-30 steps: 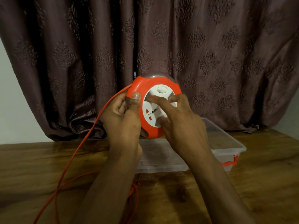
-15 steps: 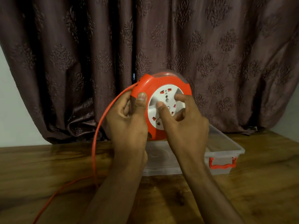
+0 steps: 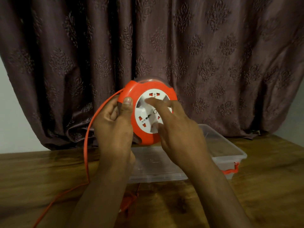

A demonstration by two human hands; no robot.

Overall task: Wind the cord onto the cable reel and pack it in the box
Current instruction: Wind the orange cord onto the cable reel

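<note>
At centre frame, the left hand gripped the rim of the round orange cable reel, thumb pressed flat on its glossy front edge and fingers curled behind. Beside it, the right hand lay on the reel's white socket face, forefinger stretched toward the upper socket and thumb touching the lower part of the disc; its fingers were extended rather than curled, slightly motion-blurred. Compared with half a second earlier, the white face had turned, its red-lined sockets sitting at new angles, and the right fingers had spread out straighter. A thin orange cord left the reel's upper left edge, arced down past the left wrist and trailed across the table toward the lower left of the frame; the loop hung closer to the arm than before. Below the reel, a clear plastic box with an orange latch rested on the grained wooden table. Behind, a brown curtain with embossed medallions hung in folds.
</note>
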